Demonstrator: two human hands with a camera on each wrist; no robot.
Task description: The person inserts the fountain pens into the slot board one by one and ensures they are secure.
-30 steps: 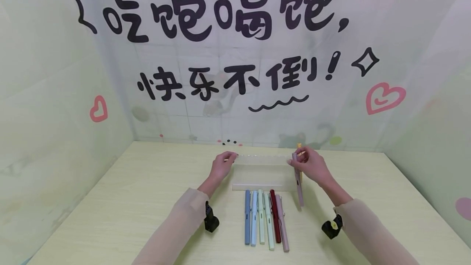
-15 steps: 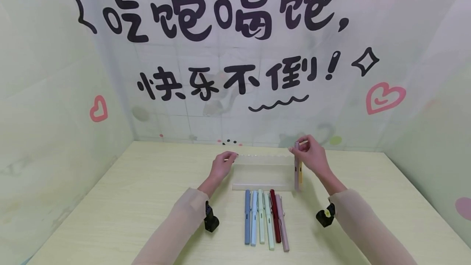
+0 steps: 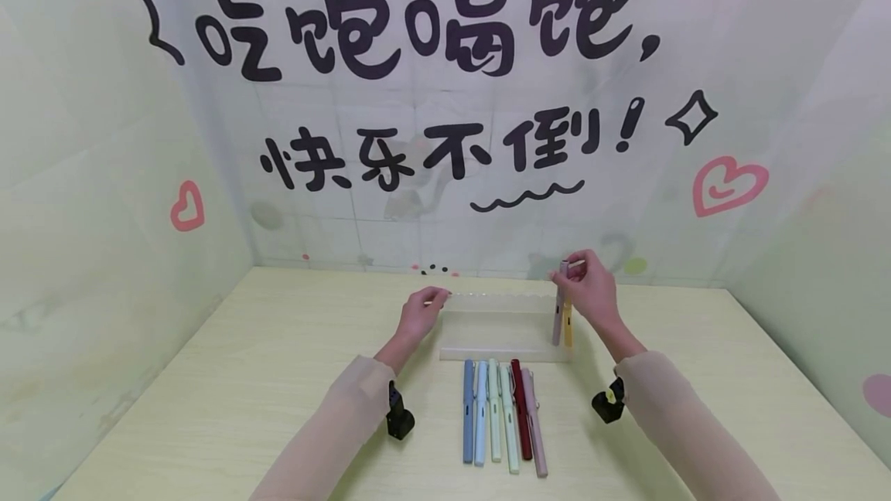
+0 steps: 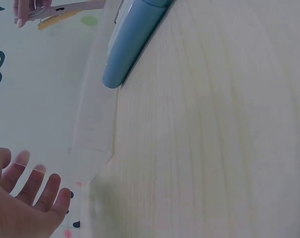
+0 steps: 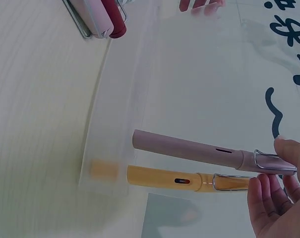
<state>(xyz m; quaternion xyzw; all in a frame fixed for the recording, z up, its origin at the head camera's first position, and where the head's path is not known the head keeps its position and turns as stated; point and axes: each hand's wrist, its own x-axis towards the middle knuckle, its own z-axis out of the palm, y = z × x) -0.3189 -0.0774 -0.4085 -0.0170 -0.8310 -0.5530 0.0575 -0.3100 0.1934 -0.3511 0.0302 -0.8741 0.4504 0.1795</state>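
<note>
My right hand pinches a mauve fountain pen near its clip end. The pen is held nearly upright at the right end of a clear pen stand, its lower end just above the front ledge. Beside it a yellow fountain pen stands in the rack, its lower end seen through the ledge. My left hand holds the stand's upper left corner between thumb and fingers; in the left wrist view the clear edge is hard to make out there.
In front of the stand several capped pens lie side by side: a dark blue pen, a light blue pen, pale green ones, a dark red pen and another mauve pen. A printed cloth wall rises behind the table.
My right hand has lifted the mauve pen and moved it back, from hanging in front of the stand to above its ledge beside the yellow pen. The left hand has stayed put.
</note>
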